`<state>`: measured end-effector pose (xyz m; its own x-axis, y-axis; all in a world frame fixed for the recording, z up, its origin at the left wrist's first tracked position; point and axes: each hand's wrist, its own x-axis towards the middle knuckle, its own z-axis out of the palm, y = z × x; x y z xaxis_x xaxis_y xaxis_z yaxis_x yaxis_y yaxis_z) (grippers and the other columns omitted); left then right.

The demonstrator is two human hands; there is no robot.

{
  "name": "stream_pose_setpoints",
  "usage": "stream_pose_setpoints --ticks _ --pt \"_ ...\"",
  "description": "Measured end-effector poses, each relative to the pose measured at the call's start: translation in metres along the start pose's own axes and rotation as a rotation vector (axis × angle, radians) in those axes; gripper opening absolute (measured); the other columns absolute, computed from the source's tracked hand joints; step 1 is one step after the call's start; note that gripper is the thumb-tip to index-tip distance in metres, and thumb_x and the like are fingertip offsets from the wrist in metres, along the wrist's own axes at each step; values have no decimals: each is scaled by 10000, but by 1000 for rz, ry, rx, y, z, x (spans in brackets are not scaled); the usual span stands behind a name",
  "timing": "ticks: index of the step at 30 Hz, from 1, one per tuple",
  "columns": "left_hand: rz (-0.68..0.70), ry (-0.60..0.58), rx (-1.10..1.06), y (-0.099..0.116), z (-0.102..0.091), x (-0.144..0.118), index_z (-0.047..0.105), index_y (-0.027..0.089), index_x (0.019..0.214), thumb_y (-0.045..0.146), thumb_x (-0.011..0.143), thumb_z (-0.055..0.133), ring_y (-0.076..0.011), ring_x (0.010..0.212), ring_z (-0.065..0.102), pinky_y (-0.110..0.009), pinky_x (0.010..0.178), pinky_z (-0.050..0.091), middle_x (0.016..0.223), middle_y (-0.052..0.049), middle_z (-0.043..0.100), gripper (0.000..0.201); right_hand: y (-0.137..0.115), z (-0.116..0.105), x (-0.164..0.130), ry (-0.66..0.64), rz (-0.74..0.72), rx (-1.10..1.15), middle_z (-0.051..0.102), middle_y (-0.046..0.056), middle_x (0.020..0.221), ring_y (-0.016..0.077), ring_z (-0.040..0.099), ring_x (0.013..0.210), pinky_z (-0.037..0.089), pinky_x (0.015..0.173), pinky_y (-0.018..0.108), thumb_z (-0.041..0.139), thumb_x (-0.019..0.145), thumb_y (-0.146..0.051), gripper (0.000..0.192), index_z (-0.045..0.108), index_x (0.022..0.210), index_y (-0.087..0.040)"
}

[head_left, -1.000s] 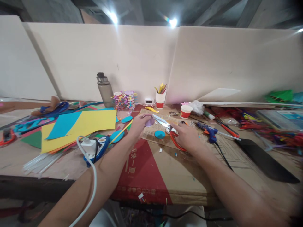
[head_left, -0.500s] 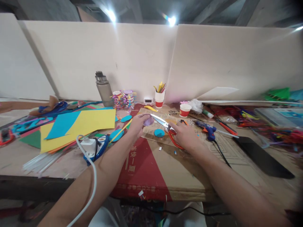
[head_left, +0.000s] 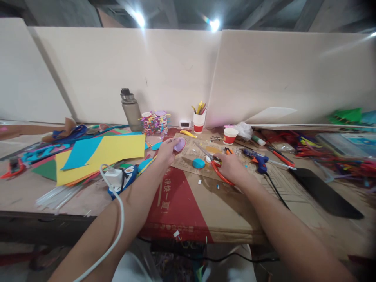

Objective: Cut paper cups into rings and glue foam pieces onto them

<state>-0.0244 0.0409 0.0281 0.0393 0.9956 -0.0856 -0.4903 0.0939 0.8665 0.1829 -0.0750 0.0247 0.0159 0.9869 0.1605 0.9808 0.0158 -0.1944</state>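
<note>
Head cam, worktable: L hand [head_left: 167, 152] pinches a purple disc [head_left: 179, 144] btwn thumb and fingers, the disc jutting out past the fingertips on their R side, above the printed cardboard [head_left: 183, 203]; R hand [head_left: 232, 168] is curled round the orange handles of a pair of scissors [head_left: 215, 166], blades angled up-left toward the disc, tip nr but apart from it; a blue disc [head_left: 199, 163] lies flat btwn the two hands, just L of the scissors; glue gun [head_left: 261, 161] rests R of the R hand, w/ a red-and-white paper cup [head_left: 230, 137] behind; yellow sheet [head_left: 123, 149] lies L of the L hand, nr a grey bottle [head_left: 131, 113].
</note>
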Motion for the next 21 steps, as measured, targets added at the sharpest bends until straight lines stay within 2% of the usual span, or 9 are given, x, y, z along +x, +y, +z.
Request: stream_pose_setpoints --ticks 3,7,12,15,18,19,21 --pt "33 33 -1 3 -3 4 593 138 738 96 700 654 -113 605 607 -231 569 496 678 -5 649 83 -11 -2 -11 -101 -77 21 739 107 938 254 666 832 395 644 288 553 859 -371 317 697 1113 -247" --pt "15 -11 -14 7 -3 0 591 134 776 90 744 560 -154 675 659 -282 627 545 730 -40 678 62 -26 -2 -27 -192 -216 62 730 98 974 245 665 845 391 638 275 583 842 -383 347 669 1150 -248" --pt "-2 -97 -32 7 -2 -3 620 127 791 94 759 562 -170 752 669 -327 692 576 793 -63 689 74 -30 -3 -38 -248 -404 126 693 109 1024 221 632 908 425 737 274 562 863 -269 402 613 1259 -219" --pt "7 -177 -28 5 -1 -3 633 133 787 76 725 595 -168 758 663 -311 673 578 803 -64 692 92 -27 -5 -38 -193 -459 122 650 115 1058 227 601 972 435 815 295 590 861 -247 414 630 1273 -238" --pt "5 -185 -18 3 0 -5 638 129 809 37 687 580 -177 757 663 -306 640 577 808 -69 695 163 -18 -6 -28 -93 -477 193 649 107 1056 220 593 999 440 877 308 597 879 -264 283 717 1132 -221" --pt "-1 -176 -17 2 0 -6 635 126 814 23 673 570 -179 764 666 -305 638 577 811 -70 695 187 -14 -5 -23 -43 -443 231 661 105 1042 215 599 993 444 888 311 579 898 -276 248 736 1077 -206" --pt "-22 -171 -17 1 2 -8 628 121 821 0 643 553 -184 783 671 -301 642 577 819 -73 698 228 -2 -1 -10 100 -276 278 685 114 1028 212 614 988 453 912 325 544 926 -287 258 737 1049 -168"
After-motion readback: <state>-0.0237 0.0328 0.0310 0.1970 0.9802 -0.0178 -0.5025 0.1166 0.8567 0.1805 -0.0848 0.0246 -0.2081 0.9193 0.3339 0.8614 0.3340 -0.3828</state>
